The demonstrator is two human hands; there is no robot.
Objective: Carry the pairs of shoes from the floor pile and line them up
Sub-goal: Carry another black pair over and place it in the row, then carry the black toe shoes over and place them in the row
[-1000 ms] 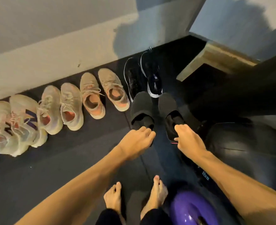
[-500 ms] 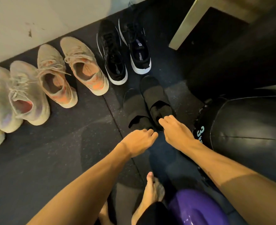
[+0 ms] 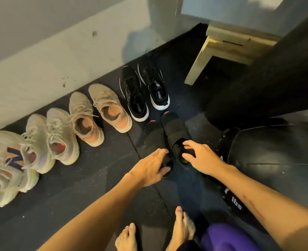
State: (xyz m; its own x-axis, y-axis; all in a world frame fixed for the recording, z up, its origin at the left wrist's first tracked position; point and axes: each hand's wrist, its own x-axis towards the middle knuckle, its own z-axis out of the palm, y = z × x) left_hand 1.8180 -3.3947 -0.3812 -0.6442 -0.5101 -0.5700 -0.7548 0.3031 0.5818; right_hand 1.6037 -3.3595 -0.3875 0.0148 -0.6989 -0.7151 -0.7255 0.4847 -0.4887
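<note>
A pair of black slip-on shoes lies on the dark floor just in front of the row's right end. My left hand (image 3: 149,167) is curled around the heel of the left slip-on (image 3: 153,134). My right hand (image 3: 200,156) pinches the heel of the right slip-on (image 3: 175,125), fingers spread over its opening. Along the wall stand black sneakers with white soles (image 3: 135,100), a beige-and-orange pair (image 3: 109,111), a pale pair (image 3: 59,134) and cream shoes with a navy mark (image 3: 6,165).
A large black medicine ball (image 3: 276,156) sits right of my right hand. A wooden box (image 3: 222,48) stands in the far corner by a dark block. A purple object (image 3: 227,238) and my bare feet (image 3: 182,227) are at the bottom edge.
The two black slip-ons have come closer together and now lie side by side. My right fingers have spread over the heel. The view has shifted.
</note>
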